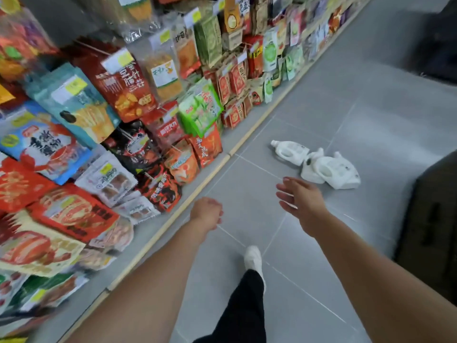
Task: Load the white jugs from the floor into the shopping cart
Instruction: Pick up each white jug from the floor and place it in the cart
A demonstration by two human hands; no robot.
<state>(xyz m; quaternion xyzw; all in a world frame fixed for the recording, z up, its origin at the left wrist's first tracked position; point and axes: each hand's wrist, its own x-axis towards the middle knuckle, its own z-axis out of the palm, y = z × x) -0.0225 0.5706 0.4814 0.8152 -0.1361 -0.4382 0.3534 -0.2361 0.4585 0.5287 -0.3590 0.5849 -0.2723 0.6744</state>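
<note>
I am reaching my open right hand [301,199] toward the white plastic jugs [321,165] at centre right, to grasp one. My left hand [206,214] is hanging loosely curled, empty.

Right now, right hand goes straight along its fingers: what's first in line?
The right hand likely meets bare floor, passing left of the white jugs, then the shelf edge; depth is unclear.
</note>
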